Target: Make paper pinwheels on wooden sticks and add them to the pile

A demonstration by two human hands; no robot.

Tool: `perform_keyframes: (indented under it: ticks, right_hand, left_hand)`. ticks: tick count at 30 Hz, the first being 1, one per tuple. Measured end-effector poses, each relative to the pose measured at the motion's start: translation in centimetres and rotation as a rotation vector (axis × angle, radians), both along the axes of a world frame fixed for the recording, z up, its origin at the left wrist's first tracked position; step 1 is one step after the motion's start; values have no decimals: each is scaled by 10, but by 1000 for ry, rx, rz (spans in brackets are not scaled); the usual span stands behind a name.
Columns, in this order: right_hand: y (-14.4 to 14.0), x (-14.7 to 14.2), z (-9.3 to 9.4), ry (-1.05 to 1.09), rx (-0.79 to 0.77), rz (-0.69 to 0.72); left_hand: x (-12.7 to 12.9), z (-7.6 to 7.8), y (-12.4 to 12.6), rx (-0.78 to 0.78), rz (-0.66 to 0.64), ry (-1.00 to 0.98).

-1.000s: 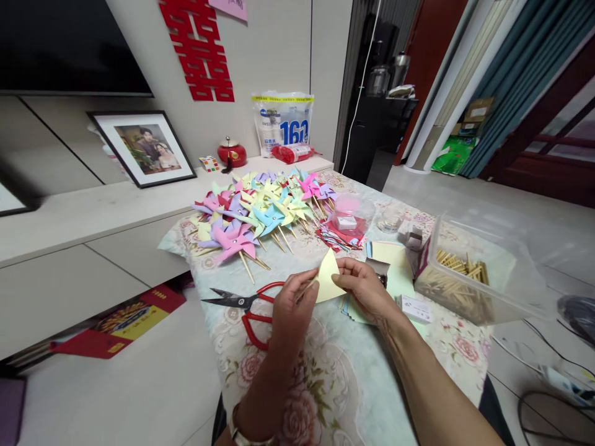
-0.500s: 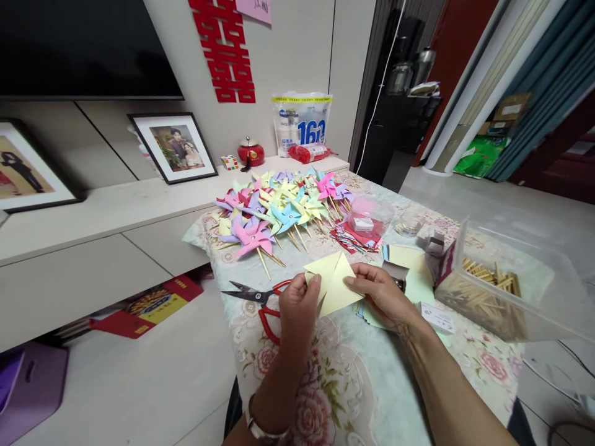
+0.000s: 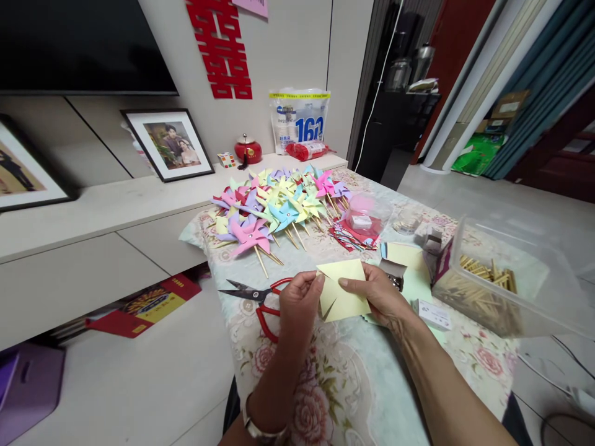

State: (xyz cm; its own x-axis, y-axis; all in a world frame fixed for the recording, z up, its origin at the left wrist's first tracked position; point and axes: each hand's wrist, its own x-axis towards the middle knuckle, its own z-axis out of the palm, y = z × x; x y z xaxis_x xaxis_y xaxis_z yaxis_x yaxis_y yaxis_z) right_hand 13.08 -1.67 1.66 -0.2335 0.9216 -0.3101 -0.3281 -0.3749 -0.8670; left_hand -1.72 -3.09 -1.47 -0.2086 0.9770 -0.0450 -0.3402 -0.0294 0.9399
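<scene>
A pale yellow paper square [image 3: 346, 291] with slits cut in from its corners is held up above the table. My left hand [image 3: 300, 303] pinches its left edge between thumb and finger. At the right side, my right hand [image 3: 379, 291] grips the sheet, thumb on top and fingers beneath. Red-handled scissors [image 3: 260, 296] lie spread just left of my left hand. Behind the hands are many finished paper pinwheels [image 3: 279, 214] on sticks, in pink, yellow, blue and purple. A small opened box [image 3: 394, 272] with shiny metal bits sits beyond my right hand.
At the right stands a clear plastic bin [image 3: 493, 291] of short wooden sticks. Small white boxes [image 3: 432, 314], pastel paper sheets [image 3: 413, 260] and red paper pieces [image 3: 356, 235] lie on the flowered tablecloth [image 3: 353, 378]. A cabinet [image 3: 102, 204] with framed photos runs along the wall.
The yellow paper has turned to lie squarer to me, and its slits show at a different angle. My right hand has shifted its grip along the sheet; the left still pinches it.
</scene>
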Motion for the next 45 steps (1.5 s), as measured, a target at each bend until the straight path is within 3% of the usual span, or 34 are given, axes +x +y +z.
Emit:
perform_keyframes:
  ticks: [45]
  right_hand:
    - [-2, -2, -2, -50, 1, 52]
  left_hand:
    - [-1, 6, -2, -39, 11, -191]
